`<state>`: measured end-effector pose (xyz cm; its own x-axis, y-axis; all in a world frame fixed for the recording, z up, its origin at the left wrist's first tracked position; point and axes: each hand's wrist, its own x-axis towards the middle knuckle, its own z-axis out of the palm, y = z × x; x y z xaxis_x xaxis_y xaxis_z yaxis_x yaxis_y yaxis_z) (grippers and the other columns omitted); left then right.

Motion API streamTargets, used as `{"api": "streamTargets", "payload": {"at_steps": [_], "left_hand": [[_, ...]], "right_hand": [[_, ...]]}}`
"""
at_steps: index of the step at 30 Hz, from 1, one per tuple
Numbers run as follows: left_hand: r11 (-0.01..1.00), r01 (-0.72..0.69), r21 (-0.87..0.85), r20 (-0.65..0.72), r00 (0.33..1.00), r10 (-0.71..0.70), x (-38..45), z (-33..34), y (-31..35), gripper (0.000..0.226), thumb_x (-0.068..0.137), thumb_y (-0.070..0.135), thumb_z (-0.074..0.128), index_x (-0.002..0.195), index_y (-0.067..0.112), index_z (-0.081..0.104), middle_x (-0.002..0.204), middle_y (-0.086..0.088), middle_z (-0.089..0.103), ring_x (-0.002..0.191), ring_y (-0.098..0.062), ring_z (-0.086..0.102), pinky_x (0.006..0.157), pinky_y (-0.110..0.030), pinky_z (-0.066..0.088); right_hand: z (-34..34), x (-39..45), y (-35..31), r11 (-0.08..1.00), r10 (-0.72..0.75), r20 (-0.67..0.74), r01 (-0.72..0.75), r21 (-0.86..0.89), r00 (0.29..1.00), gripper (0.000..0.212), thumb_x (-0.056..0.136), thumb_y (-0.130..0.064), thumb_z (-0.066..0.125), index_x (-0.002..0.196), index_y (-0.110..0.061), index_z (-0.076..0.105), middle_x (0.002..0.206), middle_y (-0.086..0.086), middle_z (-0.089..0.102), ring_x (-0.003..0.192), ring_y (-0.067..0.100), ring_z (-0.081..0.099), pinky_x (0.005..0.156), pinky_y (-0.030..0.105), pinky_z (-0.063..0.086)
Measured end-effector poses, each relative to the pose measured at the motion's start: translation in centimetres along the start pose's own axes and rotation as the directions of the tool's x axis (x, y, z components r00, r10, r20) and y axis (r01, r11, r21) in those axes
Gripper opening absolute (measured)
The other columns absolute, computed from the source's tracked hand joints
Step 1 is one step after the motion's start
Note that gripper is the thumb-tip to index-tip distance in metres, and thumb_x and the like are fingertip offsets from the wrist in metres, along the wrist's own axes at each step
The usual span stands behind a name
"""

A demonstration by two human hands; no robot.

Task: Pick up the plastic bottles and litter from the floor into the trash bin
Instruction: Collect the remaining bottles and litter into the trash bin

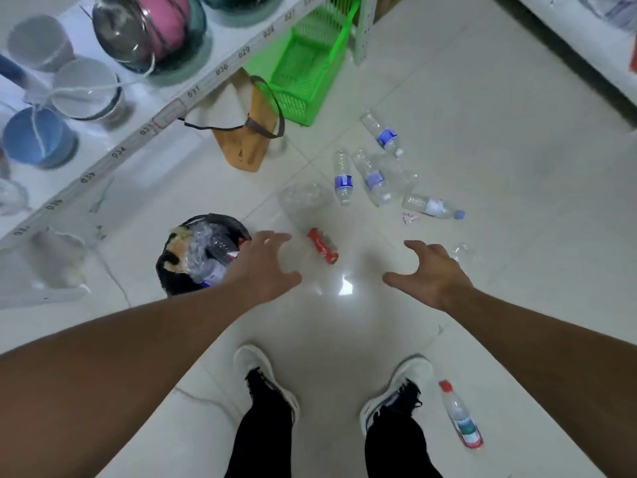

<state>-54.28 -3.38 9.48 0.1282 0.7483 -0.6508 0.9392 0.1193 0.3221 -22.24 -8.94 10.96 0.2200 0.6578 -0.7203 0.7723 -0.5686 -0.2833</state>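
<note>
The black-lined trash bin stands on the floor at left, filled with crumpled plastic. My left hand hovers just right of its rim, fingers spread, holding nothing. My right hand is open too, above bare tile. Between the hands, slightly farther off, lies a red-labelled bottle. Beyond it sit a crushed clear container, three blue-labelled bottles and a blue-capped bottle with a litter scrap. A red-capped bottle lies beside my right shoe.
A white shelf with bowls and cups runs along the left. A green basket and a tan tote bag stand at its base. Another shelf edges the right. A clear plastic piece lies past my right hand.
</note>
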Motion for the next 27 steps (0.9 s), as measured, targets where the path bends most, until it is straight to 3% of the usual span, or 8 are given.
{"api": "streamTargets", "payload": {"at_steps": [4, 8, 13, 16, 21, 27], "left_hand": [[1.000, 0.028, -0.005, 0.027, 0.999, -0.028, -0.1, 2.3, 4.5, 0.101, 0.067, 0.064, 0.066, 0.162, 0.043, 0.037, 0.167, 0.004, 0.031, 0.153, -0.026, 0.029, 0.119, -0.044, 0.038], [0.993, 0.080, -0.081, 0.021, 0.997, -0.079, -0.3, 4.4, 8.1, 0.098, 0.074, 0.059, 0.075, 0.161, 0.043, 0.035, 0.166, 0.003, 0.031, 0.149, -0.028, 0.035, 0.106, -0.034, 0.038], [0.976, 0.190, -0.104, 0.053, 0.981, -0.185, 1.4, 5.8, 10.4, 0.106, 0.065, 0.070, 0.068, 0.161, 0.044, 0.033, 0.162, 0.002, 0.031, 0.150, -0.032, 0.035, 0.116, -0.050, 0.042], [0.963, 0.246, -0.108, 0.078, 0.968, -0.238, 3.5, 7.2, 10.9, 0.107, 0.063, 0.074, 0.067, 0.160, 0.045, 0.033, 0.161, 0.000, 0.034, 0.147, -0.037, 0.036, 0.115, -0.049, 0.041], [0.966, 0.240, -0.097, 0.131, 0.965, -0.227, 9.7, 9.3, 10.2, 0.107, 0.066, 0.075, 0.070, 0.161, 0.041, 0.033, 0.162, -0.004, 0.035, 0.145, -0.041, 0.039, 0.110, -0.054, 0.043], [0.912, 0.373, -0.172, 0.055, 0.928, -0.370, 19.7, 15.4, 7.1, 0.098, 0.071, 0.072, 0.074, 0.156, 0.041, 0.035, 0.151, -0.004, 0.043, 0.136, -0.039, 0.046, 0.097, -0.042, 0.039]], "right_hand": [[-3.1, -0.2, 6.2, 1.000, 0.018, 0.013, -0.018, 0.003, 1.000, 0.101, 0.074, -0.072, 0.073, 0.162, -0.042, 0.034, 0.162, 0.001, 0.038, 0.143, 0.032, 0.047, 0.100, 0.045, 0.049], [-5.4, -0.1, 9.9, 0.999, 0.039, 0.064, -0.038, -0.024, 0.997, 0.103, 0.076, -0.072, 0.075, 0.163, -0.041, 0.029, 0.165, 0.004, 0.034, 0.144, 0.038, 0.044, 0.108, 0.052, 0.049], [-6.9, 1.9, 11.3, 1.000, 0.012, 0.090, -0.011, -0.017, 0.996, 0.104, 0.074, -0.072, 0.077, 0.162, -0.042, 0.030, 0.163, 0.003, 0.036, 0.142, 0.035, 0.047, 0.106, 0.051, 0.051], [-7.3, 4.3, 11.5, 0.999, 0.043, 0.104, -0.041, -0.014, 0.994, 0.106, 0.073, -0.072, 0.077, 0.163, -0.042, 0.030, 0.164, 0.003, 0.035, 0.143, 0.037, 0.046, 0.107, 0.051, 0.050], [-7.6, 11.2, 11.8, 0.996, 0.083, 0.108, -0.079, -0.042, 0.991, 0.109, 0.071, -0.072, 0.079, 0.163, -0.041, 0.030, 0.162, 0.005, 0.037, 0.141, 0.038, 0.047, 0.108, 0.051, 0.048], [-4.2, 25.1, 12.9, 0.994, 0.103, 0.079, -0.099, -0.043, 0.992, 0.112, 0.070, -0.071, 0.082, 0.163, -0.037, 0.030, 0.159, 0.012, 0.038, 0.139, 0.043, 0.049, 0.110, 0.052, 0.048]]}}
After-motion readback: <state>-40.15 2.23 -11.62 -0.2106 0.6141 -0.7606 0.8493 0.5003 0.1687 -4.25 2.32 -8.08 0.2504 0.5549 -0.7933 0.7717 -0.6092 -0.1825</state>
